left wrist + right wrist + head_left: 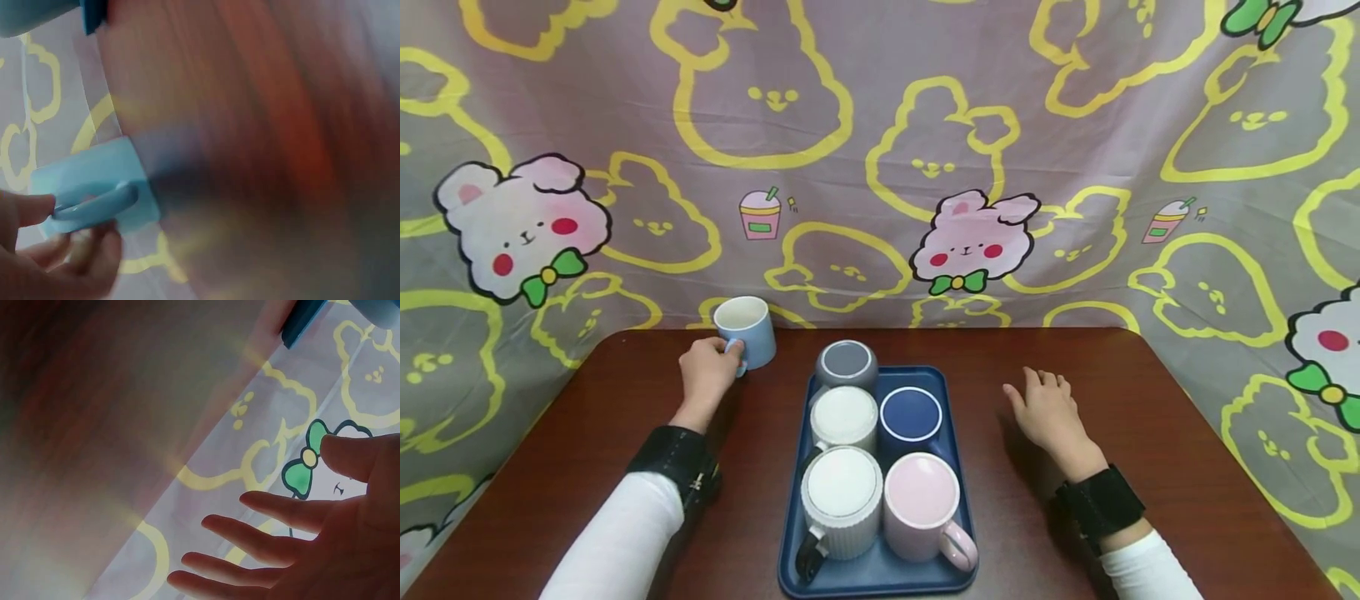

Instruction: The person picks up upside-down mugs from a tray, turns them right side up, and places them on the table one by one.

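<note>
At the back left of the table, a light blue mug (pixel 758 337) stands upright with its whitish inside showing. My left hand (pixel 709 371) pinches its handle; in the left wrist view the thumb lies at one end of the handle (pixel 97 209) and the fingers curl on its other side. To the right of the tray, my right hand (pixel 1051 410) is held over the tabletop, palm down, holding nothing. Its fingers (pixel 269 544) are spread and fairly straight in the right wrist view.
A blue tray (pixel 880 586) in the middle carries several upside-down mugs: a grey one (pixel 847 362), a white one (pixel 844 414), a navy one (pixel 912 415), a ribbed white one (pixel 842 492) and a pink one (pixel 922 496). Behind the brown table (pixel 1000 354) hangs a patterned cloth (pixel 850 192).
</note>
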{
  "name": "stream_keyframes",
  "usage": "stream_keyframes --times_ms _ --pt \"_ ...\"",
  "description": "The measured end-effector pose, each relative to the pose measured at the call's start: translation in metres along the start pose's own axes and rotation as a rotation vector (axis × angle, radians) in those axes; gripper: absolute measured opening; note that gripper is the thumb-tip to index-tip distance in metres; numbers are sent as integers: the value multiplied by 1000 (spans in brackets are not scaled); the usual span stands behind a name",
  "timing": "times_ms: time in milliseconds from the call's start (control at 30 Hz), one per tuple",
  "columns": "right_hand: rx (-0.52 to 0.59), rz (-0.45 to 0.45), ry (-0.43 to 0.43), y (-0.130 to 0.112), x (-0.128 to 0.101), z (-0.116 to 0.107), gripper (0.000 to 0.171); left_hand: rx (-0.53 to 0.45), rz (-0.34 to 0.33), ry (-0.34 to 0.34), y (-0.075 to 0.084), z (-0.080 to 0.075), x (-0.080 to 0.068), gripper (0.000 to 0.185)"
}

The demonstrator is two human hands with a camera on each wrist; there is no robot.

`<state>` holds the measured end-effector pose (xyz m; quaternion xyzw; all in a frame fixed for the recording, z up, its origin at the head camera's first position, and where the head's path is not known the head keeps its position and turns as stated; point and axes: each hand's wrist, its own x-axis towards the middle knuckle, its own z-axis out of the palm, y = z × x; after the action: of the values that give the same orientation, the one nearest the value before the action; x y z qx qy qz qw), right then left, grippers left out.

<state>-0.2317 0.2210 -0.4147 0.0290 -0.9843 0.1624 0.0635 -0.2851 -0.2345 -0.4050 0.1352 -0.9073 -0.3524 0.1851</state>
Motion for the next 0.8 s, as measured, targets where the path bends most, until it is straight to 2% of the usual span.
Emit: stream_keyframes --times_ms 67,133,200,300,367,433,567,800 --pt "5 -7 3 -1 1 0 58 81 90 57 2 -1 -3 34" --pt "14 -13 6 -2 2 0 58 117 169 121 6 -2 -7 34" --pt "24 -21 10 -4 3 1 58 111 251 184 11 0 -11 32" --pt "36 -32 11 -7 5 3 58 56 363 205 19 3 -18 27" --pt "41 -37 15 -9 7 5 58 21 410 168 25 4 -22 25" --pt "44 -42 18 -12 9 7 58 -11 426 108 30 4 -27 26" --pt "49 -43 21 -17 11 10 58 -41 408 -9 38 5 -35 30" --pt "52 -36 8 -29 14 14 59 -27 385 -137 44 5 -48 31"
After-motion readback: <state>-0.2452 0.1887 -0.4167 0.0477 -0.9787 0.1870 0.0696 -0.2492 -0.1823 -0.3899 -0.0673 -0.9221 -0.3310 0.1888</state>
